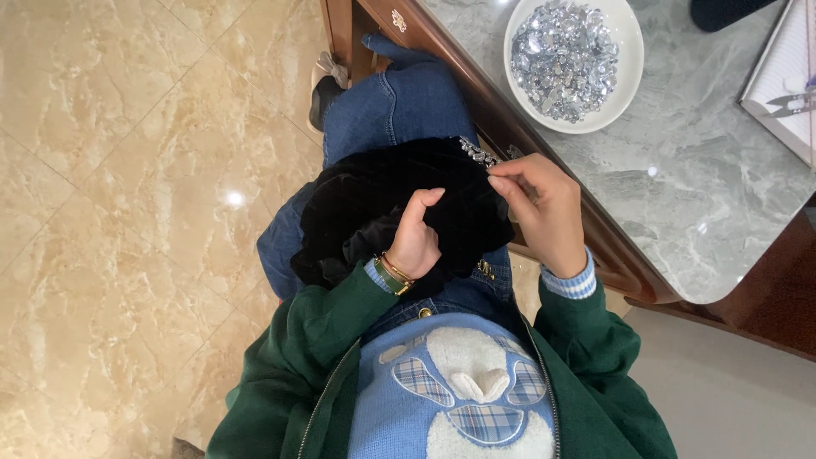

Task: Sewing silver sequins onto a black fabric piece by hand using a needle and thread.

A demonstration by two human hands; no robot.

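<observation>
Marble floor below, grey stone table (680, 170) beside us. On our lap lies black velvet fabric (382, 204), a short run of crystals (478, 153) already along its edge; the white bowl (627, 51) looks full. Left hand (415, 238) grips the velvet; right hand (544, 208) pinches closed, perhaps on a needle.

black velvet fabric (382, 204), silver crystals (564, 58), white bowl (627, 34)

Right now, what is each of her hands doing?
Left hand: closed on the black velvet fabric in the lap.
Right hand: fingers pinched on the fabric's edge beside a row of clear stones.
</observation>
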